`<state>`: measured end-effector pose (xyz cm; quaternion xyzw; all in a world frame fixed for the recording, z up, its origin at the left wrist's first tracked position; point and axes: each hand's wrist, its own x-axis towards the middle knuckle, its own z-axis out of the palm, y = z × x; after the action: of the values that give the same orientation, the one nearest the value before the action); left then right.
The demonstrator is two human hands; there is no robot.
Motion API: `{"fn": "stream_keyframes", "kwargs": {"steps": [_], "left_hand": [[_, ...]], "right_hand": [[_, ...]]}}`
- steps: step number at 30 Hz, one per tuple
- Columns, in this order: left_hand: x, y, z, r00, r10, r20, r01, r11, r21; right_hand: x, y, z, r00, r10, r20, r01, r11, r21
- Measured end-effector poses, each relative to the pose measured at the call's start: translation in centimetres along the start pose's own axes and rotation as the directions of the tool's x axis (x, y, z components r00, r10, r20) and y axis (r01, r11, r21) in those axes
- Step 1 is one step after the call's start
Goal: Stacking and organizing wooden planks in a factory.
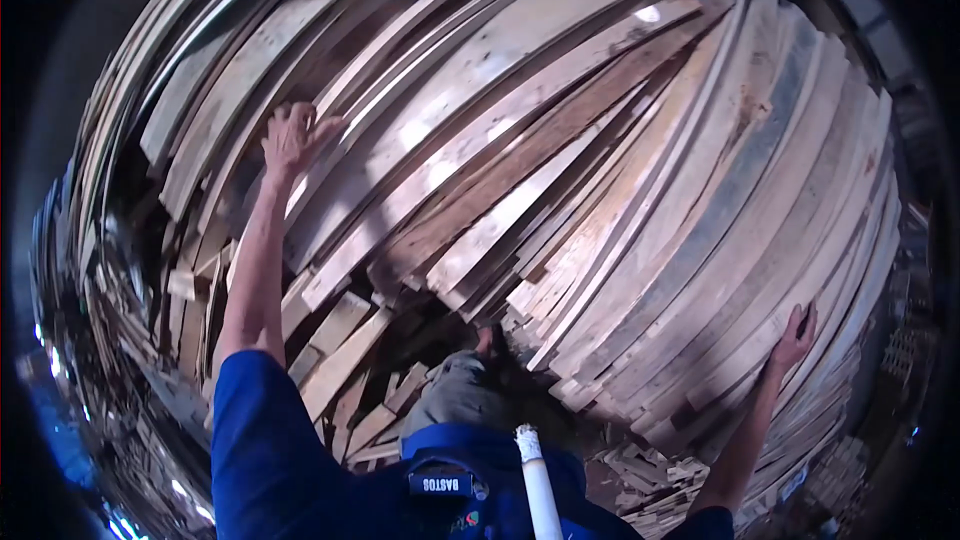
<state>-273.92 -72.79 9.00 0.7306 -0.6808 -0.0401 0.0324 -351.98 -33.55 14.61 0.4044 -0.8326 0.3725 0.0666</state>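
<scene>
My left hand point(295, 137) reaches far out on the left over a stack of long rough-sawn wooden boards point(440, 125). Its fingers are bent around a board's edge, with the thumb stuck out to the right; the fingertips are hidden. Lower on the right, my right hand point(794, 338) lies at the outer side of another pile of pale boards point(700, 240). Its fingers are stretched out and a little apart, and they do not close around anything. The boards of both piles lean lengthwise, their near ends toward my legs.
Short offcuts and broken wood pieces point(345, 340) lie jumbled below the left stack. More scraps point(650, 480) are heaped at the lower right. A gap between the piles holds my leg point(460, 390). A lit cigarette point(538, 485) juts into the lower middle of the picture.
</scene>
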Motion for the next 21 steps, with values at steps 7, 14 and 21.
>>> {"fn": "stream_keyframes", "kwargs": {"steps": [7, 14, 21], "left_hand": [[-8.1, 5.4, 5.4, 0.887, 0.398, -0.234, -0.401, 0.915, 0.036], [-9.4, 3.4, 6.0, 0.898, 0.408, -0.161, -0.361, 0.896, 0.256], [-8.4, 3.7, 3.8, 0.920, 0.391, -0.018, -0.375, 0.895, 0.243]], "right_hand": [[-0.2, -0.4, -0.1, 0.999, -0.048, 0.017, 0.050, 0.994, -0.101], [0.1, 0.8, 0.0, 0.998, -0.061, -0.025, 0.059, 0.995, -0.078], [-0.2, 1.0, -0.3, 0.996, -0.029, -0.080, 0.018, 0.991, -0.131]]}}
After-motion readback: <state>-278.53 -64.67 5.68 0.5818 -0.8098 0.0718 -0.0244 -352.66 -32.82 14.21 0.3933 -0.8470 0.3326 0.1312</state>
